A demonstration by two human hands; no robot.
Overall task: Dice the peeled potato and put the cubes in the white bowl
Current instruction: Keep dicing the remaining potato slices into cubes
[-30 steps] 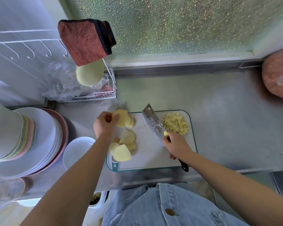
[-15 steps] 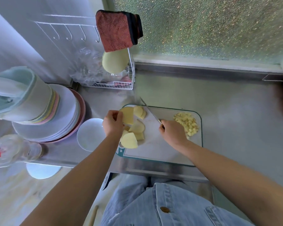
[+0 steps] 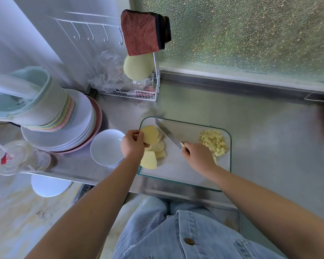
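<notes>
On the cutting board (image 3: 185,171) lie several thick pale-yellow potato slices (image 3: 158,149) at its left end. My left hand (image 3: 132,145) pinches the topmost slice (image 3: 150,134) by its left edge, holding it lifted off the others. My right hand (image 3: 197,156) grips the handle of a cleaver (image 3: 166,132), its blade edge-down just right of that slice and pointing away from me. A heap of small potato cubes (image 3: 214,143) sits at the board's right end. The white bowl (image 3: 106,147) stands empty just left of the board.
A stack of plates (image 3: 64,131) topped by a pale green container (image 3: 24,98) fills the left of the steel counter. A clear plastic cup (image 3: 17,158) is at the front left. A wire rack (image 3: 138,90) with a red cloth stands behind the board.
The camera has swung left, shifting the scene rightwards. The cleaver has turned from flat-side-up to edge-down beside the slice that my left hand holds. The slices and cubes lie as before.
</notes>
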